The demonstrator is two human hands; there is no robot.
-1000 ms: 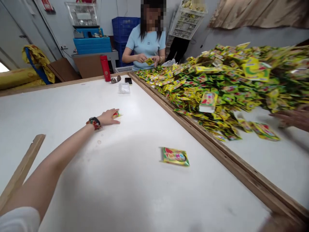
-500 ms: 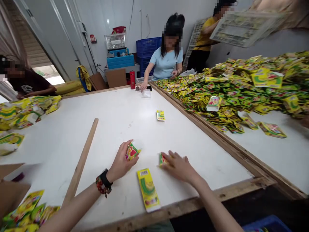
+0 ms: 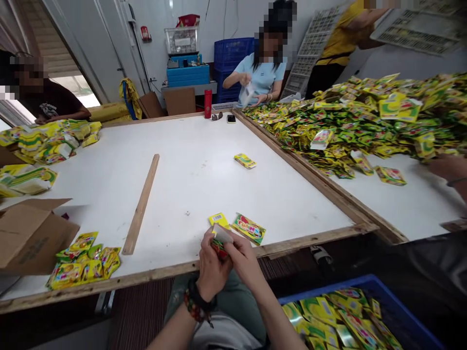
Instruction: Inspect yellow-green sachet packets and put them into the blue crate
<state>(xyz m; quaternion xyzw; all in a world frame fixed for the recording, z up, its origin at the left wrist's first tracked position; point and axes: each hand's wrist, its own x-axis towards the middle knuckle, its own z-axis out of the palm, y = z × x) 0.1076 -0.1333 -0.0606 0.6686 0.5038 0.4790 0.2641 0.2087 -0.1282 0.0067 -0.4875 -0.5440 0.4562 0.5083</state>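
Left hand (image 3: pixel 211 270) and right hand (image 3: pixel 241 253) both got fingers curled round a little red-green packet (image 3: pixel 219 248), near edge of the worktop (image 3: pixel 197 180), yellow carton (image 3: pixel 218 219) just beyond.

Red and green print under a white flap on the small cardboard carton (image 3: pixel 223 235); yellow, green and red with multicoloured lettering on the flat rectangular carton (image 3: pixel 249 228); dark barcode stripes on the yellow cardboard box (image 3: pixel 218 219); white tabletop (image 3: pixel 186 180), brown wooden strip (image 3: pixel 142 204), blue plastic crate (image 3: pixel 392 308)
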